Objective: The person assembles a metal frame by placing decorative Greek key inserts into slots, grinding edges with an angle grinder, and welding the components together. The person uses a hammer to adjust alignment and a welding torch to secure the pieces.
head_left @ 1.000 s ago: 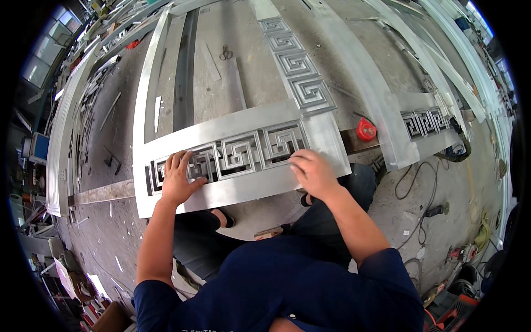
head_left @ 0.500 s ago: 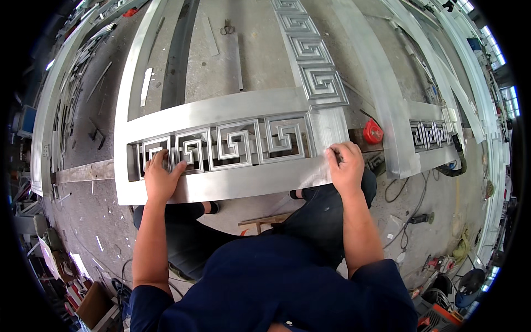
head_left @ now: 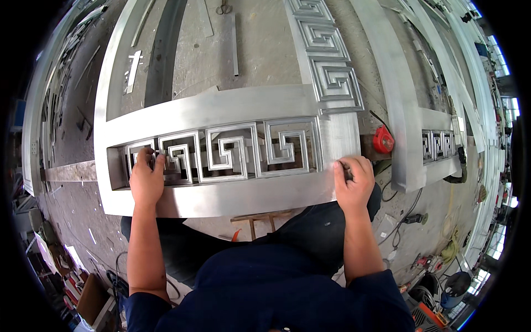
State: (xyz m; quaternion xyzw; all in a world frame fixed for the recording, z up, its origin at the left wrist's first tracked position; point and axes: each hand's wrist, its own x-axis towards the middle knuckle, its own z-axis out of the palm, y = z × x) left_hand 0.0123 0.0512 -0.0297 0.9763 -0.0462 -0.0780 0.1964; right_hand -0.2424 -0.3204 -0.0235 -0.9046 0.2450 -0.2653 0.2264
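Observation:
In front of me lies a silver metal frame [head_left: 243, 202] with a row of square Greek-key fret pieces in its long slot. My left hand [head_left: 147, 180] is closed on the leftmost fret piece [head_left: 133, 154], thumb and fingers at its right edge, partly covering it. Next to it stands a second fret piece [head_left: 178, 160], followed by two more of the same pattern. At the right corner of the frame my right hand [head_left: 355, 180] rests with curled fingers, thumb side against the metal. Whatever may be inside that hand is hidden.
A red tape measure [head_left: 383, 138] lies right of the frame. More fret squares [head_left: 334, 83] run up its right bar. Another frame [head_left: 406, 138] stands farther right. Cables and a power tool [head_left: 416, 219] are on the floor; metal strips [head_left: 66, 61] lie along the left.
The whole view has shifted, so the frame appears larger and lower. My left thumb has drawn in toward the fingers at the leftmost fret piece. My right hand stays at the corner.

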